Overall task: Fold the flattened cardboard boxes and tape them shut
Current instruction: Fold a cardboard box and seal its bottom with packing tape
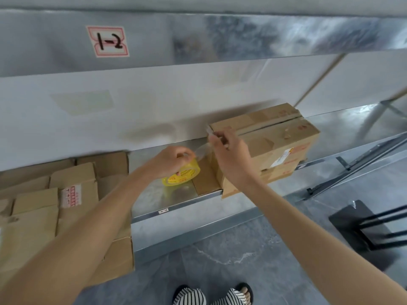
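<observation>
A stockroom or small warehouse. Galvanised metal shelving (167, 194) runs along a white wall (110, 119); the upper shelf (242, 34) bears a handwritten label (108, 41) reading "1-2". Brown cardboard boxes (33, 216) are stacked at left. Another box (275, 137) sits on the shelving beside a yellow tape roll (187, 172). The floor (231, 249) is grey stone.

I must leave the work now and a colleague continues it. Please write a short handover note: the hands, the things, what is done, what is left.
Left hand: grips the yellow tape roll over the metal shelf, just left of the box.
Right hand: pinches the free end of the clear tape strip at the top left corner of the folded box.
Done: one box is folded up and stands on the shelf.
Left: its top seam shows a dark gap and seems not yet sealed; the strip probably goes along it next. Flattened boxes lie stacked to the left, waiting.
</observation>
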Demonstrator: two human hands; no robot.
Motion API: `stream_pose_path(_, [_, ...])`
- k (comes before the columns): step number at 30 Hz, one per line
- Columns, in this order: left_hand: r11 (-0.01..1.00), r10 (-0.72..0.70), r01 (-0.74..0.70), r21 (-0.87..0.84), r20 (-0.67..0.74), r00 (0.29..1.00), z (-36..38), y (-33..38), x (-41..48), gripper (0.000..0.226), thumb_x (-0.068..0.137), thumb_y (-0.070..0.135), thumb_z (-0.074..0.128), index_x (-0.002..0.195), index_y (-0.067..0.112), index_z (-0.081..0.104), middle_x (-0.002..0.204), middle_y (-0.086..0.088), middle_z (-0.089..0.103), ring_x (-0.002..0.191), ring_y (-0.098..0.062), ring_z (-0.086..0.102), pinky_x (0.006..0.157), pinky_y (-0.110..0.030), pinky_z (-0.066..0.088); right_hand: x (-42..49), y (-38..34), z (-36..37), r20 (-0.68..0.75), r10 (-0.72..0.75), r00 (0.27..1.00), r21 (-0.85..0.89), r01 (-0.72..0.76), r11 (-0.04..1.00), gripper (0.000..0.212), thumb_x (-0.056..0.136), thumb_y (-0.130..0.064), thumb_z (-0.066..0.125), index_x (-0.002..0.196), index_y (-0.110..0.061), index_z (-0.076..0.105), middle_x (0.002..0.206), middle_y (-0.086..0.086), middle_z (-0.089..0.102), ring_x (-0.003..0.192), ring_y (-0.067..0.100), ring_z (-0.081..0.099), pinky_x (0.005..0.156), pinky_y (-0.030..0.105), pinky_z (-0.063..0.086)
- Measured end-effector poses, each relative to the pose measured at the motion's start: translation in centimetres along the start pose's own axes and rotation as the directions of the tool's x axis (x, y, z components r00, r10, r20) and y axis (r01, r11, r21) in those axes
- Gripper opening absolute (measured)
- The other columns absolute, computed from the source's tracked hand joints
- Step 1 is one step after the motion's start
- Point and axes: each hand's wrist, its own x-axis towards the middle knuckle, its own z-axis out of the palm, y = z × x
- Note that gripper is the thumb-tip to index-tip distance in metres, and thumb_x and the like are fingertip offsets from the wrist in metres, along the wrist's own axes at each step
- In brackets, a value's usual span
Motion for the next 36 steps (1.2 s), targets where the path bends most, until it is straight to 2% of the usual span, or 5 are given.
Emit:
stream_pose_path(3, [1.0, 0.011, -0.011, -0.003, -0.015, 1.0, -0.1, 0.1, -0.4, 0.019, 0.093, 0.02, 0.048, 0.097, 0.026, 0.066, 0.083, -0.002, 0.063, 0.058, -0.018, 0.056, 0.064, -0.037, 0.052, -1.9, 0.8, 1.3, 0.144, 0.151, 0.978, 0.086, -0.165, 0.983, 0.018, 0.096, -0.029, 0.049, 0.096, -0.016, 0.062, 0.066, -0.007, 0.058, 0.055, 0.005, 0.047, 0.058, 0.025, 0.037])
stream_pose_path(8, [0.999, 0.045, -0.045, -0.004, -0.045, 0.998, -0.1, 0.1, -1.1, 0.021, 0.095, 0.011, 0.045, 0.104, 0.016, 0.064, 0.077, 0.003, 0.059, 0.054, -0.017, 0.053, 0.056, -0.022, 0.044, -3.9, 3.0, 2.0, 0.217, 0.334, 0.917, 0.127, -0.366, 0.922, 0.022, 0.098, -0.027, 0.045, 0.081, -0.017, 0.054, 0.063, -0.004, 0.052, 0.048, 0.004, 0.04, 0.046, 0.019, 0.029])
stream_pose_path(24, [0.998, 0.058, -0.054, 0.044, -0.086, 0.995, -0.3, -0.2, -1.1, 0.022, 0.096, 0.02, 0.047, 0.109, 0.021, 0.063, 0.082, 0.009, 0.06, 0.047, -0.01, 0.052, 0.057, -0.029, 0.045, -1.6, 3.0, 3.0, 0.208, 0.41, 0.888, 0.163, -0.445, 0.881, 0.026, 0.098, -0.029, 0.045, 0.085, -0.009, 0.056, 0.061, 0.0, 0.043, 0.051, 0.012, 0.034, 0.049, 0.027, 0.026])
stream_pose_path(30, [0.998, 0.063, -0.06, 0.036, -0.083, 0.995, -0.7, -0.2, -1.2, 0.02, 0.096, 0.018, 0.047, 0.105, 0.024, 0.063, 0.08, 0.002, 0.06, 0.049, -0.012, 0.052, 0.056, -0.026, 0.043, -1.5, 3.0, 3.2, 0.186, 0.418, 0.889, 0.133, -0.444, 0.886, 0.032, 0.099, -0.022, 0.045, 0.098, 0.005, 0.062, 0.063, 0.001, 0.046, 0.054, 0.012, 0.037, 0.05, 0.025, 0.03])
stream_pose_path(36, [0.998, 0.055, -0.051, 0.038, -0.1, 0.993, -1.2, 0.4, -1.1, 0.021, 0.097, 0.019, 0.047, 0.111, 0.021, 0.063, 0.093, -0.005, 0.062, 0.053, -0.015, 0.053, 0.051, -0.019, 0.041, -1.6, 2.2, 1.5, 0.32, 0.439, 0.839, 0.102, -0.492, 0.865, 0.026, 0.098, -0.027, 0.046, 0.087, -0.006, 0.057, 0.059, 0.001, 0.043, 0.042, 0.009, 0.03, 0.038, 0.019, 0.024])
